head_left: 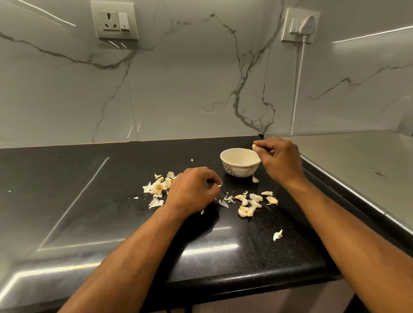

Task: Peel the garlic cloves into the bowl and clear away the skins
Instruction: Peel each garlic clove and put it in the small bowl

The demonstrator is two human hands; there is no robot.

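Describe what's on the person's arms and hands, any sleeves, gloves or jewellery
Both forearms are bare all the way to the bottom edge of the view, with no sleeves showing. The left hand and right hand wear no gloves. No watch, bracelet or ring can be seen on the wrists or on the fingers that show.

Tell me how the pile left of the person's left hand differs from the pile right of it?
The papery white skin pile with the dried root base is flat, thin flakes, scattered beside the left hand. The cluster of plump cream garlic cloves is curved, solid pieces, nearer the small white patterned bowl. Both lie on the black speckled counter.
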